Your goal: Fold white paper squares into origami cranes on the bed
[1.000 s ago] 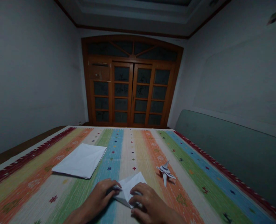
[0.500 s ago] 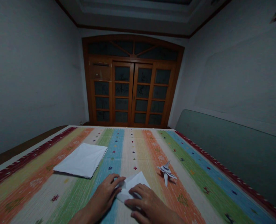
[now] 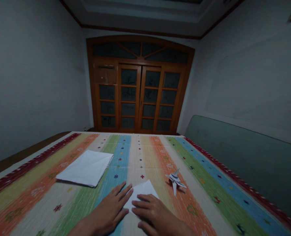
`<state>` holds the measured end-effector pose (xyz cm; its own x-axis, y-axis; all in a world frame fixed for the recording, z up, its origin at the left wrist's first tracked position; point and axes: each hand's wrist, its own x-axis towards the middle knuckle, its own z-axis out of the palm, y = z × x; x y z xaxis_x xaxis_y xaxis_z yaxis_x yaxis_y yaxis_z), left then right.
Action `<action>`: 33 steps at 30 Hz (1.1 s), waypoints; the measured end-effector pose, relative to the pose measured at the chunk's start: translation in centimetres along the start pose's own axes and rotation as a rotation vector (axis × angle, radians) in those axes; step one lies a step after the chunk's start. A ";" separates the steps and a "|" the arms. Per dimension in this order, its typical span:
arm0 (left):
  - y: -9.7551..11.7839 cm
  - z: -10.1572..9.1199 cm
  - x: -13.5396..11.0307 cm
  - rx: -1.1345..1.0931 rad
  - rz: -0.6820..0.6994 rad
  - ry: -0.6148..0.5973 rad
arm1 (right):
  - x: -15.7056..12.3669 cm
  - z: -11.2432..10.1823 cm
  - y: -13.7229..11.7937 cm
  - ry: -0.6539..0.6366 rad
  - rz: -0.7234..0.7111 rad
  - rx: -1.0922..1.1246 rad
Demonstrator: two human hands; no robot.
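A folded sheet of white paper (image 3: 145,189) lies on the striped tablecloth, partly hidden under both hands. On its left edge rests my left hand (image 3: 111,208), its fingers stretched out and apart. My right hand (image 3: 155,209) lies over the paper's right and near part with the fingers spread. Both hands press flat rather than grip. Right of the paper stands a small folded paper figure (image 3: 175,181) with pointed ends, white with dark lines. To the left lies a stack of white square paper (image 3: 86,168).
The striped tablecloth (image 3: 79,209) covers the table. A green padded-looking panel (image 3: 234,157) runs along the right side by the wall. Wooden glass-paned doors (image 3: 140,98) stand beyond the far edge.
My left hand has straightened and flattened its fingers, which were curled at the paper's left edge. The paper's left part now lies flatter. My right hand has hardly moved.
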<state>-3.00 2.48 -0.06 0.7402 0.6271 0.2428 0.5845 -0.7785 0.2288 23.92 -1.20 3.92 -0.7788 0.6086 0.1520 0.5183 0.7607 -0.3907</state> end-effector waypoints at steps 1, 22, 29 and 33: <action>0.1 -0.1 0.0 0.001 0.002 -0.018 | -0.1 0.0 0.0 0.005 0.011 0.017; -0.7 0.3 0.7 0.123 -0.218 -0.101 | -0.5 0.3 4.3 0.017 0.453 -0.044; -1.0 0.9 0.3 0.170 -0.180 0.002 | -0.5 1.1 5.8 0.068 0.531 -0.086; -0.1 0.4 0.3 0.239 -0.099 0.116 | -0.8 1.3 5.8 0.135 0.512 -0.068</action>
<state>-2.70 2.77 -0.41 0.6407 0.6887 0.3395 0.7241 -0.6890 0.0310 27.05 2.45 0.32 -0.3704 0.9259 0.0742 0.8453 0.3691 -0.3863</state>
